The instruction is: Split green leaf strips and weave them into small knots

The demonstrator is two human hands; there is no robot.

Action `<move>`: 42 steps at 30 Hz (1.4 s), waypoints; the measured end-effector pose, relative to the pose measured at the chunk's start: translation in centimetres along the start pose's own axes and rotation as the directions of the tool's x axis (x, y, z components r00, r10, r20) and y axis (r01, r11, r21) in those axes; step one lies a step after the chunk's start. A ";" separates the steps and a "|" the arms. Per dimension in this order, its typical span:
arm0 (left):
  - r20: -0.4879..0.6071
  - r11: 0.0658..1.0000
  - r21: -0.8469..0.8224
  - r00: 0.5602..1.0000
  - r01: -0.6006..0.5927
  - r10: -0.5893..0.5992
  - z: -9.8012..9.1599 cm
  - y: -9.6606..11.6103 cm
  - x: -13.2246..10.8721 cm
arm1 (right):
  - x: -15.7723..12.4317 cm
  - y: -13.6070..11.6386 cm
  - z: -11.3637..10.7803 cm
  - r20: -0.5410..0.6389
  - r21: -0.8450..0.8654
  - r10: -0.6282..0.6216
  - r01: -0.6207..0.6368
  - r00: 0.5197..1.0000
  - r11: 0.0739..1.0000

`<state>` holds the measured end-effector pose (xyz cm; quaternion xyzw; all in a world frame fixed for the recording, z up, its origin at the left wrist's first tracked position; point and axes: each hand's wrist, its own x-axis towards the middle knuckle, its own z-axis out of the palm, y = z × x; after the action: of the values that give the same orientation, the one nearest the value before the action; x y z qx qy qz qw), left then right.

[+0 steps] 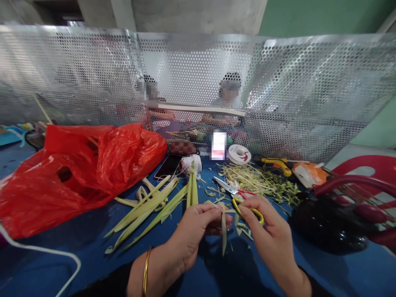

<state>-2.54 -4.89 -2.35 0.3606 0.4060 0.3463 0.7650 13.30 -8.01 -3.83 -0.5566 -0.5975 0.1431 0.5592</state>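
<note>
My left hand (193, 229) pinches a narrow green leaf strip (223, 231) that hangs down between both hands. My right hand (266, 229) is closed too, fingertips touching the top of the same strip, just beside the yellow handle of a pair of scissors (238, 194) lying on the blue table (93, 264). A gold bangle is on my left wrist. Several long green leaf strips (154, 206) lie fanned out to the left of my hands.
A big red plastic bag (77, 173) fills the left side. A pile of leaf trimmings (262, 181), a thread spool (192, 163), a tape roll (239, 154), a phone (168, 167), a dark bowl (328, 227) and a red chair (361, 177) lie around. Two people sit behind a perforated metal screen (309, 95).
</note>
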 end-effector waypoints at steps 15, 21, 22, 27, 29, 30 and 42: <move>-0.048 0.995 -0.048 0.995 -0.092 0.090 -0.1 -0.4 0.3 | -1.6 0.3 1.8 0.336 0.025 -0.013 0.005 0.942 1.000; -0.058 0.994 -0.068 0.995 -0.080 0.076 -0.2 -0.5 0.5 | -1.5 0.3 1.5 0.396 -0.002 -0.069 0.077 0.916 0.997; -0.054 0.994 -0.071 0.995 -0.083 0.079 -0.2 -0.4 0.5 | -1.6 0.3 1.5 0.400 -0.008 -0.076 0.086 0.914 0.996; -0.050 0.992 -0.105 0.996 -0.075 0.070 -0.1 -0.2 0.5 | -2.0 0.3 1.7 0.395 -0.068 -0.100 0.138 0.913 0.988; -0.047 0.991 -0.116 0.997 -0.068 0.063 -0.1 -0.2 0.4 | -2.2 0.4 1.8 0.392 -0.104 -0.124 0.178 0.912 0.979; -0.044 0.991 -0.115 0.997 -0.069 0.064 -0.1 -0.1 0.3 | -2.2 0.4 1.9 0.393 -0.116 -0.135 0.195 0.909 0.974; -0.093 0.979 -0.023 0.975 -0.205 0.202 -0.2 -0.2 0.6 | -2.5 0.0 2.1 0.444 -0.062 -0.099 0.141 0.890 0.988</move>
<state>-2.39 -4.41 -2.78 0.3719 0.3954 0.4451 0.7122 10.97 -9.14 -5.85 -0.4970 -0.7475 0.2026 0.3914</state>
